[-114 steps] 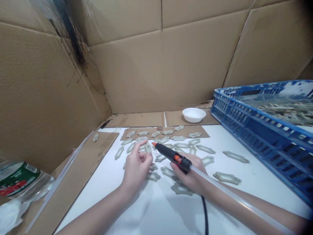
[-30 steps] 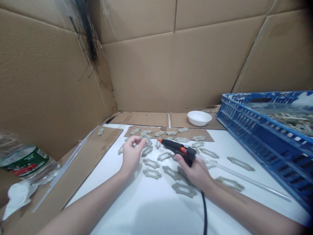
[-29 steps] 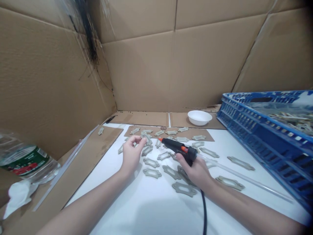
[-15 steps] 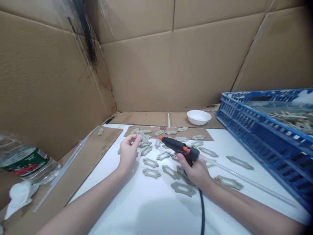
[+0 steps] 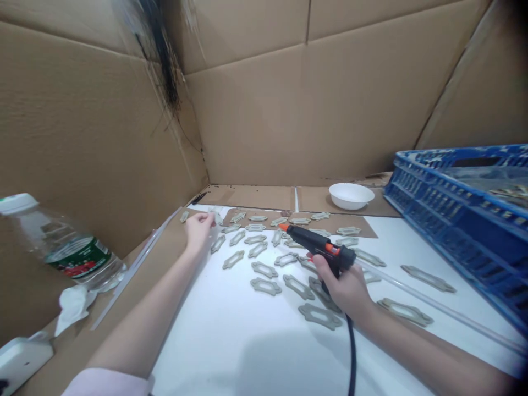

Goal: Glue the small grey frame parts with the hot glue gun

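Observation:
My right hand point(image 5: 348, 289) is wrapped round the handle of a black hot glue gun point(image 5: 313, 240), its orange nozzle pointing left above the white tabletop point(image 5: 214, 335). A clear glue stick point(image 5: 437, 312) runs out of the gun's back end. At the far left of the white surface, my left hand point(image 5: 198, 231) pinches a small pale frame-shaped piece point(image 5: 216, 213), partly blurred. Several grey-green frame-shaped pieces point(image 5: 266, 286) with open centres lie spread between and around my hands. Some of them rest on a brown cardboard strip point(image 5: 363, 226) at the back.
A blue plastic crate point(image 5: 449, 220) holding more pieces stands on the right. At the back is a white bowl point(image 5: 351, 196). On the left are a plastic bottle point(image 5: 82, 256), a crumpled tissue point(image 5: 74, 308) and a white device point(image 5: 25, 360). Cardboard walls point(image 5: 338, 110) enclose the table.
My left hand has moved left, away from the cluster of pieces, with the pale piece in its fingers. The view has shifted left. My right hand still holds the glue gun.

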Action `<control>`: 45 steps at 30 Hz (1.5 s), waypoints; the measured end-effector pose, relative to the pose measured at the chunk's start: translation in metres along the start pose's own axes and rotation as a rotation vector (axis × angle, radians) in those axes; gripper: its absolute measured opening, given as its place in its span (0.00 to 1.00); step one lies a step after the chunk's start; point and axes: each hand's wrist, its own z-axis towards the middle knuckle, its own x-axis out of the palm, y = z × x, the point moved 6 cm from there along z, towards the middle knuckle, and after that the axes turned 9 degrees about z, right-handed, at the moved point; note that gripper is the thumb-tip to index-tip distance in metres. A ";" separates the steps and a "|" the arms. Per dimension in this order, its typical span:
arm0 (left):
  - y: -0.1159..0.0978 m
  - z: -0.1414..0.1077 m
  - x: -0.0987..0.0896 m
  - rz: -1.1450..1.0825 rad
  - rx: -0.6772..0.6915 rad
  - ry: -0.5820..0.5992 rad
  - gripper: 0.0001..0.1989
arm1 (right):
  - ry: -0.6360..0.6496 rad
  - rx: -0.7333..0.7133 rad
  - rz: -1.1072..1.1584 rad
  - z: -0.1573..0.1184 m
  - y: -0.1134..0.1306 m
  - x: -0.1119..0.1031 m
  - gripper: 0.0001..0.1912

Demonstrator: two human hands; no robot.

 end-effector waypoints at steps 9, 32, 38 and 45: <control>0.058 0.043 -0.037 0.407 -0.180 0.053 0.13 | 0.022 -0.044 -0.045 0.001 -0.002 0.004 0.25; 0.011 0.022 -0.031 0.880 0.130 0.087 0.17 | 0.036 -0.140 -0.092 -0.003 0.006 0.003 0.25; -0.022 -0.013 -0.005 0.875 0.205 0.398 0.16 | 0.072 -0.205 -0.071 -0.003 0.013 0.005 0.23; -0.024 -0.032 0.008 0.830 0.236 0.493 0.07 | 0.075 -0.194 -0.058 -0.004 0.017 0.003 0.22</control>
